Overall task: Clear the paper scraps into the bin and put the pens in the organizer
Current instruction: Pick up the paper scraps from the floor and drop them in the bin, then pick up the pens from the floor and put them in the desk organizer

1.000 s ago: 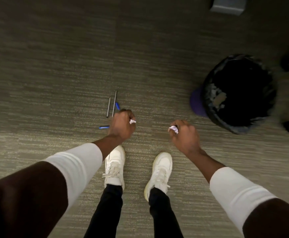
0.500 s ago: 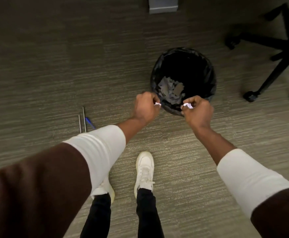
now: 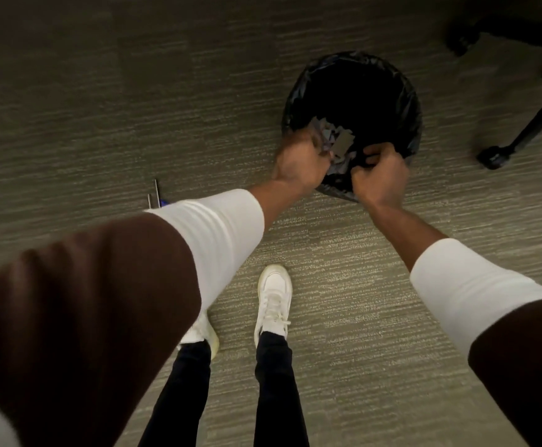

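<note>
Both hands reach over the near rim of a round bin [image 3: 405,101] lined with a black plastic bag, which stands on grey-green striped carpet [image 3: 102,108]. The left hand [image 3: 298,166] is blurred; its fingers curl downward over the left near edge of the opening, and I cannot tell whether it grips anything. The right hand [image 3: 379,177] sits at the near rim with its fingers bunched together and narrow, touching the black liner; whether a scrap is pinched inside them is hidden. Within the bin, just beyond the left hand, lie paper scraps [image 3: 340,141], greyish in the shadow, resting against the near inner wall. On the floor to the left, well apart from the bin, the ends of the pens [image 3: 156,195] show above the left forearm: two slim grey shafts and a bit of blue beside them, the rest covered by the white sleeve [image 3: 218,227]. Each arm wears a white sleeve under a dark brown one. Below, two white lace-up shoes [image 3: 274,301] and dark trouser legs stand on the carpet, the left shoe partly behind the left arm. At the upper right, a black chair base [image 3: 521,133] with a castor rests near the bin. No brand, label or writing can be read on anything here.
</note>
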{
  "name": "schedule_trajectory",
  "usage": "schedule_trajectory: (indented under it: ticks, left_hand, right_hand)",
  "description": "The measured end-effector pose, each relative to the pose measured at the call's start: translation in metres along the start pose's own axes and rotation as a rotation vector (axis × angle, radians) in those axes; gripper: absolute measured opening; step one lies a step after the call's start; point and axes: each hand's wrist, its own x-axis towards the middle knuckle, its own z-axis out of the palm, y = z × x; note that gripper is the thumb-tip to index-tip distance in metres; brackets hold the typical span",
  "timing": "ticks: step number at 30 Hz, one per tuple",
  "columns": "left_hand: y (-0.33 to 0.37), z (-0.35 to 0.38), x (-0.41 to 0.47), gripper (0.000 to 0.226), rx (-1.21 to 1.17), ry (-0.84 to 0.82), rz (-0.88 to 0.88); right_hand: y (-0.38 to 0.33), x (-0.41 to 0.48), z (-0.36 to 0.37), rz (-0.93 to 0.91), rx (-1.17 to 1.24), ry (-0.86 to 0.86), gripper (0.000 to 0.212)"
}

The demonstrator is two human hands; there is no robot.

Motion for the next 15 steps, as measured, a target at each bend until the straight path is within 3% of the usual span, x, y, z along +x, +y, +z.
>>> schedule_trajectory:
  ticks: [2, 9, 15]
  left_hand:
    - [-0.022, 0.0, -0.013, 0.005, -0.019, -0.028, -0.066]
    - [-0.14, -0.015, -0.065, 0.026, 0.029, -0.086, -0.264]
    - [-0.262, -0.057, -0.095, 0.029, 0.167, -0.121, -0.384]
  right_hand:
    - [0.0, -0.018, 0.01, -0.066, -0.003, -0.012, 0.032]
    - [-0.012, -0.092, 0.072, -0.337, -0.009, -0.17, 0.026]
    - [-0.036, -0.134, 0.145, -0.373, -0.044, -0.39, 0.02]
